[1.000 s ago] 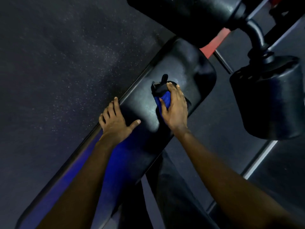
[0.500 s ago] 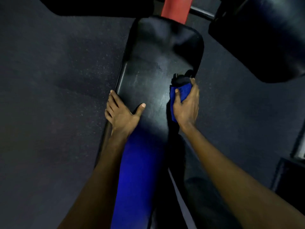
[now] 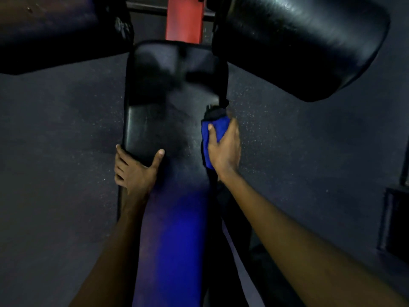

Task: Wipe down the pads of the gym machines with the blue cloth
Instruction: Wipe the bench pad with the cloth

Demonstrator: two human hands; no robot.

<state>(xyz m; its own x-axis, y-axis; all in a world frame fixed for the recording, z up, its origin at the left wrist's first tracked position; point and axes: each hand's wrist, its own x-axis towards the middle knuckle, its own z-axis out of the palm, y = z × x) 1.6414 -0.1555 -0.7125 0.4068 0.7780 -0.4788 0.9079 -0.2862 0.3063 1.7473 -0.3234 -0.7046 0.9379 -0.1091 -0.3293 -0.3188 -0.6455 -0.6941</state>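
A long black bench pad [image 3: 172, 111] runs up the middle of the head view, with a blue sheen on its near part. My left hand [image 3: 135, 169] grips the pad's left edge, thumb on top and fingers curled over the side. My right hand [image 3: 225, 149] holds the blue cloth [image 3: 213, 134] against the pad's right edge, thumb across the cloth. The cloth's top end looks dark and bunched. Two black roller pads hang above, one at the upper right [image 3: 305, 45] and one at the upper left [image 3: 55, 34].
A red frame post [image 3: 184, 18] stands behind the pad's far end. Dark speckled rubber floor [image 3: 55, 134] lies on both sides of the bench. A dark box-like object [image 3: 396, 220] sits at the right edge.
My right hand has slid the cloth from the pad's top face to its right edge. My left hand has shifted from lying flat to gripping the left edge. The view has swung round.
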